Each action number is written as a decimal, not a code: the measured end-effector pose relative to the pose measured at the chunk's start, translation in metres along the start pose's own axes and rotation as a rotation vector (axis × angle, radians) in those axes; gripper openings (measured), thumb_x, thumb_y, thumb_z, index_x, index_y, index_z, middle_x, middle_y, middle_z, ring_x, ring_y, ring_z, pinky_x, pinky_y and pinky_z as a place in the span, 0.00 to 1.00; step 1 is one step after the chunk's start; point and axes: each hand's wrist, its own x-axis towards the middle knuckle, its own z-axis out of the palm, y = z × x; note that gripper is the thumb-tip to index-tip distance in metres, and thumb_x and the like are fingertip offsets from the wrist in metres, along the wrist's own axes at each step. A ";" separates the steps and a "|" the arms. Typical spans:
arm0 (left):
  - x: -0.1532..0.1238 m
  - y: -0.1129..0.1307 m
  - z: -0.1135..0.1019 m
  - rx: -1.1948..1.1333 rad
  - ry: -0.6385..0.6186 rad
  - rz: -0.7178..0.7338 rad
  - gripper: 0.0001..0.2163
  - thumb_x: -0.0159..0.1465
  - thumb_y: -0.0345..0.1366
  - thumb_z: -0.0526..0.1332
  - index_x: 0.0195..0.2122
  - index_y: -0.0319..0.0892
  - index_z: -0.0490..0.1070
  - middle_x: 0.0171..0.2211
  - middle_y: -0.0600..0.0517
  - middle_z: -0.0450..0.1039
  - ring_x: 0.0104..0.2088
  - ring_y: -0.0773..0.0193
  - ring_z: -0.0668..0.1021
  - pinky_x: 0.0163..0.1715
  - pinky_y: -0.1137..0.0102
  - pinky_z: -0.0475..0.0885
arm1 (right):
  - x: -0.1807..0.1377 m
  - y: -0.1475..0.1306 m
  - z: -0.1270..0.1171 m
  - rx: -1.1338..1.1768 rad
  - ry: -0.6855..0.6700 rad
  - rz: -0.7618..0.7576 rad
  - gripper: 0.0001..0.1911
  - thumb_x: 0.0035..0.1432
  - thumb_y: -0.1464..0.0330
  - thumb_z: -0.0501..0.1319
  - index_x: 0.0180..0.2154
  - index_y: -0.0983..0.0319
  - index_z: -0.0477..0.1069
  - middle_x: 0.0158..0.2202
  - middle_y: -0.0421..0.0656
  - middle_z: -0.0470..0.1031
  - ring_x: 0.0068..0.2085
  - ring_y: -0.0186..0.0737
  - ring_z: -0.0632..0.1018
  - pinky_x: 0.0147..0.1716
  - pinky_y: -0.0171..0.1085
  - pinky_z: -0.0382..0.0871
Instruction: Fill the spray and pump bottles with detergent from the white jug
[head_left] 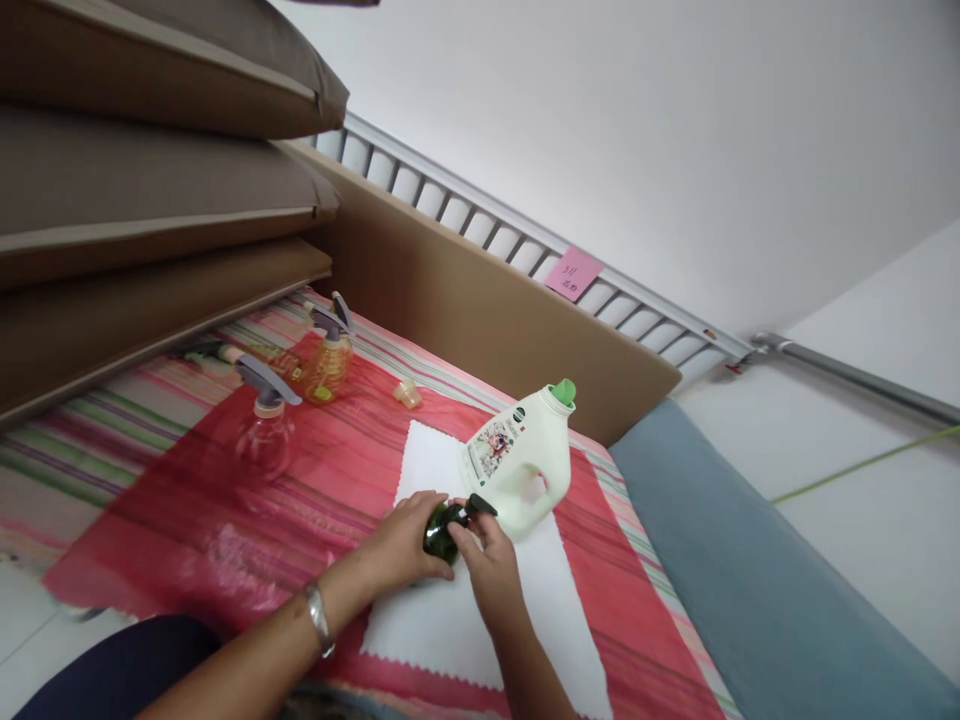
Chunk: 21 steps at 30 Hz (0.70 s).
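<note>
The left hand (405, 540) had its fingers wrapped around the dark green pump bottle (437, 537), over the white cloth (435, 625); the right hand (493, 580) gripped near its neck, below the black pump head (481, 504). The glossy body could have slipped had the left hold slackened under twisting. Just beyond, the pale green jug (541, 435) stood near enough that a careless swing might have toppled it towards the red sheet (600, 545).
</note>
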 end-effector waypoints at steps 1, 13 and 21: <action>-0.001 0.001 -0.001 0.008 -0.003 -0.009 0.39 0.37 0.38 0.71 0.54 0.44 0.62 0.53 0.43 0.64 0.52 0.49 0.67 0.52 0.59 0.61 | 0.000 0.000 0.002 -0.027 0.024 0.010 0.19 0.47 0.62 0.62 0.42 0.64 0.71 0.42 0.48 0.75 0.46 0.50 0.73 0.49 0.49 0.64; -0.001 0.008 -0.006 0.043 -0.042 0.002 0.38 0.39 0.38 0.70 0.54 0.49 0.60 0.51 0.48 0.65 0.50 0.52 0.69 0.49 0.61 0.63 | 0.002 0.019 0.000 0.152 -0.122 -0.074 0.22 0.53 0.64 0.59 0.50 0.60 0.64 0.53 0.47 0.67 0.54 0.46 0.67 0.55 0.47 0.58; 0.000 0.005 -0.004 0.058 -0.043 0.017 0.37 0.39 0.39 0.70 0.52 0.46 0.62 0.49 0.47 0.66 0.48 0.53 0.69 0.47 0.62 0.64 | 0.001 0.012 0.002 0.248 -0.070 -0.050 0.24 0.46 0.67 0.63 0.48 0.58 0.65 0.52 0.46 0.68 0.53 0.47 0.68 0.54 0.47 0.59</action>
